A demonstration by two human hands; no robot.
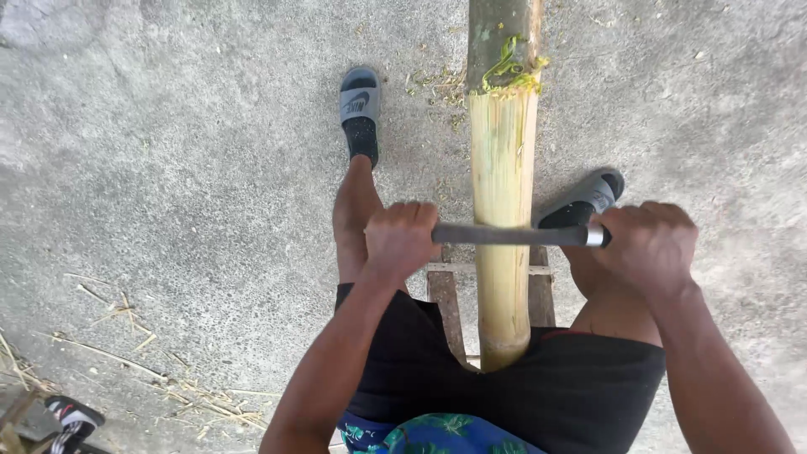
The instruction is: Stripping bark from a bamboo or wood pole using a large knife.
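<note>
The person is sitting astride a thick pale-yellow bamboo pole (502,210), which is running lengthwise between the knees so that both arms can bear on it evenly. The left hand (399,240) and the right hand (649,248) are each curling tight around one end of a long dark metal scraping blade (513,234), fingers fully wrapped, and the blade is lying crosswise over the pole between the two fists, touching its rounded top. That two-fisted grip looks suited to keeping the edge level across the curved surface. Beyond the hands the pole is turning from smooth, stripped, straw-coloured fibre to dull green-brown skin, with a ragged curl of green peelings (510,71) sitting at the boundary. Nearer than the hands, the pole's cut end is resting against the black shorts (580,387), seemingly braced there; narrow wooden slats (445,298) of a low support are showing beneath it. Grey rubber slide sandals (360,99) are planted flat on rough grey concrete (168,168), wide of the pole. Dry straw-like scraps (126,353) are lying scattered well off past the left hand.
</note>
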